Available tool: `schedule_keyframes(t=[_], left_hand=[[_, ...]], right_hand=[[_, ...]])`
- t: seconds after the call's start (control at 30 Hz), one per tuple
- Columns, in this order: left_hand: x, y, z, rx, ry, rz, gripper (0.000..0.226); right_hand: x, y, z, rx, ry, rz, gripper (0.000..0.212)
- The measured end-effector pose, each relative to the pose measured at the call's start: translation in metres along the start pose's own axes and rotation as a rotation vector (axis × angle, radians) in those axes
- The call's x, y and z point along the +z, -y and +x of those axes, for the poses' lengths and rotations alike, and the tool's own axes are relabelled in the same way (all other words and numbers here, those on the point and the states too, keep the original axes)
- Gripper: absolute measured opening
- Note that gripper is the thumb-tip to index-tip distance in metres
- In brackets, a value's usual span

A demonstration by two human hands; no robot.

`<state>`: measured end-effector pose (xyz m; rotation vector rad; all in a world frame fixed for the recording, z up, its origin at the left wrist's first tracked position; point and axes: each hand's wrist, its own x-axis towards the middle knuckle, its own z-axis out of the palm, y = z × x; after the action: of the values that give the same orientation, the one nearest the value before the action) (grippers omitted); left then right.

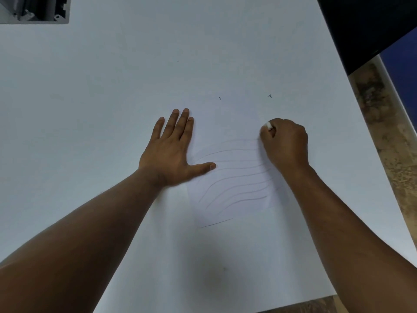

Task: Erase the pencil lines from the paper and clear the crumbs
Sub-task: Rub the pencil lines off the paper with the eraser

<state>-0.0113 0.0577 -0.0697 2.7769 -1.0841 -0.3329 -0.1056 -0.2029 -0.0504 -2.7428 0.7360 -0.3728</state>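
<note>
head view of a white table (90,109) bearing a sheet of white paper (239,123), its edges faint against the table top. left hand (173,152): laid flat, fingers straight and held close together, thumb spread to the side; the palm lies at the left edge of the paper and the thumb tip rests on the sheet. right hand (285,143): fingers curled and pinching a small white eraser (269,125), which shows only at the top of the fist; the hand is at the upper right of the sheet, and whether the eraser touches the paper cannot be told. pencil lines (234,177): several wavy strokes cross the middle and lower part of the paper between the 2 hands; the upper strokes look fainter than the lower ones, and 1 short straight stroke lies below them. 2 small dark crumbs (269,96) lie beyond the hands, well apart. a grey metal frame piece (33,10) is at the far left corner; a black object (370,26) is at the far right corner; patterned floor shows past the right table edge.
</note>
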Motion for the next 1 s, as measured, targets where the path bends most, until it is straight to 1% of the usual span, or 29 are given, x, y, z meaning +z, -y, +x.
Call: schedule_keyframes(t=[0.1,0.2,0.3,0.33,0.37,0.43,0.5,0.53,0.57,0.63,0.7,0.77,0.83,0.93,1.0], left_hand=[[0.001,0.0,0.001,-0.001,0.002,-0.005,0.126],[0.002,0.001,0.001,0.006,-0.003,-0.003,0.126],[0.003,0.002,0.001,0.016,-0.01,-0.001,0.123],[0.004,0.002,0.001,0.02,-0.01,0.001,0.122],[0.004,0.002,0.001,0.021,-0.011,-0.001,0.122],[0.003,0.002,0.001,0.015,-0.01,-0.009,0.124],[0.002,0.002,0.001,0.01,0.001,-0.013,0.126],[0.002,0.002,0.001,0.01,0.001,-0.014,0.126],[0.002,0.002,0.001,0.01,-0.004,-0.017,0.126],[0.002,0.002,0.0,0.009,-0.013,-0.025,0.127],[0.004,0.003,0.0,0.005,-0.027,-0.037,0.128],[0.005,0.002,-0.001,-0.001,-0.051,-0.061,0.127],[0.007,0.002,-0.002,-0.008,-0.104,-0.08,0.119],[0.008,0.002,-0.003,-0.049,-0.159,-0.083,0.103],[0.009,0.003,-0.003,-0.069,-0.154,-0.072,0.1]], right_hand=[[0.004,0.018,-0.014,-0.042,-0.014,0.128,0.021],[0.018,0.055,-0.029,-0.165,-0.001,0.167,0.019],[0.032,0.095,-0.044,-0.306,0.135,0.206,0.016],[0.034,0.1,-0.046,-0.337,0.181,0.202,0.014],[0.035,0.1,-0.044,-0.354,0.193,0.18,0.013],[0.036,0.084,-0.031,-0.316,0.107,0.081,0.015],[0.028,0.057,-0.011,-0.218,-0.014,-0.015,0.019],[0.022,0.045,-0.002,-0.167,-0.033,-0.021,0.022],[0.017,0.036,0.004,-0.136,-0.022,0.004,0.024],[0.014,0.033,0.01,-0.145,0.007,0.073,0.025],[0.018,0.047,0.008,-0.211,0.043,0.102,0.022],[0.022,0.069,-0.001,-0.289,0.129,0.142,0.017],[0.024,0.085,-0.008,-0.337,0.202,0.198,0.015],[0.026,0.091,-0.01,-0.318,0.233,0.272,0.023],[0.027,0.088,-0.007,-0.315,0.239,0.283,0.017]])
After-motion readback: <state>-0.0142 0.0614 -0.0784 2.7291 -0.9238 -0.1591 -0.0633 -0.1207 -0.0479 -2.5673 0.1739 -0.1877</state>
